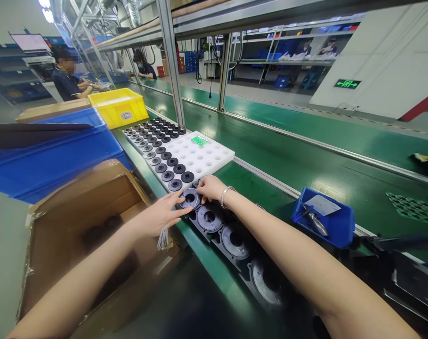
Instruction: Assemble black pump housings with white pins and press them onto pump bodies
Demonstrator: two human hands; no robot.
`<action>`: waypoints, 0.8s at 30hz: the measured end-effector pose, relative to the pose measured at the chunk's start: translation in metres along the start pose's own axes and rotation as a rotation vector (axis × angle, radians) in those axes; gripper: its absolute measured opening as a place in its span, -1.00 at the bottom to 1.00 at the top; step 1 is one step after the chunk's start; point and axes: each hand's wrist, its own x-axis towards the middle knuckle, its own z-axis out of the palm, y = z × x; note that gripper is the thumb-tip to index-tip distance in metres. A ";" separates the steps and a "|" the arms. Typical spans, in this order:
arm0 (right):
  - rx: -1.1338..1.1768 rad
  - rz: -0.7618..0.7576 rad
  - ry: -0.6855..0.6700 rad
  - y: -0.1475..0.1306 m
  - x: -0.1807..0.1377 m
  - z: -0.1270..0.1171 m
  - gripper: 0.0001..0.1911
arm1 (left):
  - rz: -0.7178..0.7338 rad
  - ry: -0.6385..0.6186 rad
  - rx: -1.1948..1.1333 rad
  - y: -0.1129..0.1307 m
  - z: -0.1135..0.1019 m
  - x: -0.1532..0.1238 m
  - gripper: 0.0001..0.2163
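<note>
My left hand [159,217] reaches over the nearest edge of a round grey metal part [189,198], its thumb and forefingers stretched out and touching the rim. A bundle of thin white strips [163,239] hangs from under its palm, seemingly tucked in the lower fingers. At the far side of the same part, my right hand [211,187] pinches; whatever lies between its fingertips is too small to see. Several more round metal parts [209,217] with dark centre holes sit in black housings in a row toward me, partly hidden by my right forearm.
A white foam tray [214,155] holds rows of dark discs [172,161] beyond my hands. An open cardboard box [40,254], a blue bin [58,155] and a yellow bin [120,107] stand left. On the green belt [266,155] sits a small blue bin [346,230] with a tool.
</note>
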 end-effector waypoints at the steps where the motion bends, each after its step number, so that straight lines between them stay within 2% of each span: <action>1: -0.006 0.000 -0.003 -0.001 0.000 0.000 -0.87 | 0.009 -0.019 0.001 0.000 -0.002 0.002 -0.54; 5: -0.039 0.002 -0.011 -0.003 0.001 -0.002 -0.84 | 0.023 -0.054 -0.019 -0.002 -0.008 0.007 -0.53; 16: -0.175 0.022 0.024 -0.005 0.009 -0.002 -0.77 | 0.002 -0.099 0.009 -0.005 -0.004 0.009 -0.53; 24: -0.332 0.016 0.021 -0.002 -0.006 -0.003 -0.76 | 0.019 -0.138 0.114 -0.005 -0.003 0.009 -0.55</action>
